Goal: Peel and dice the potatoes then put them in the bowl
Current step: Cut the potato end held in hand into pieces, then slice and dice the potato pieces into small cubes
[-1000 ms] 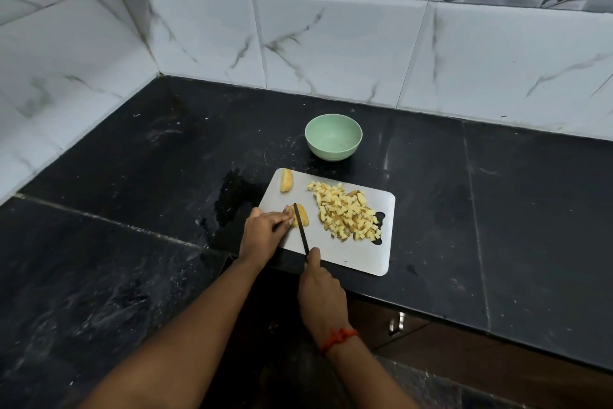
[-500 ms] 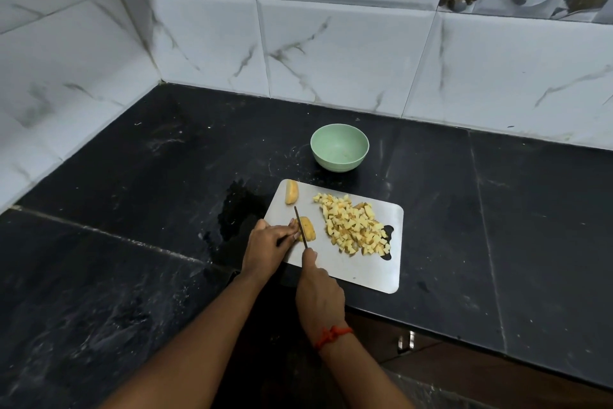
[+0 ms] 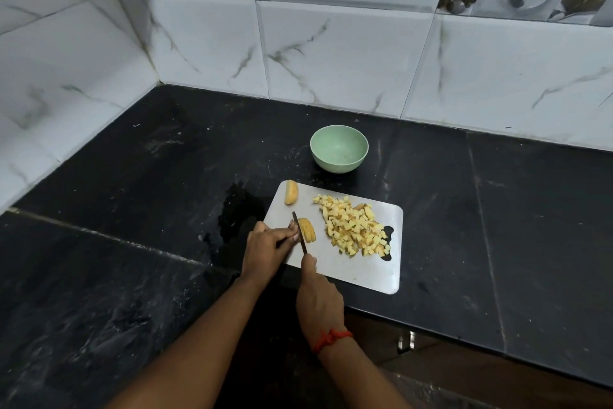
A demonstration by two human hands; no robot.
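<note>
At the centre of the frame my right hand is closed around the knife, blade down beside a potato piece that my left hand pins with its fingertips on the cutting board. Diced potato heaps to the right; another potato wedge lies at the board's upper left corner. The green bowl stands just above, on the black counter.

You have a pile of diced potato, pale yellow cubes, at frame centre-right. Left of it lies a potato piece under the knife blade. Another potato piece sits further up-left. The empty green bowl stands upright above them.
</note>
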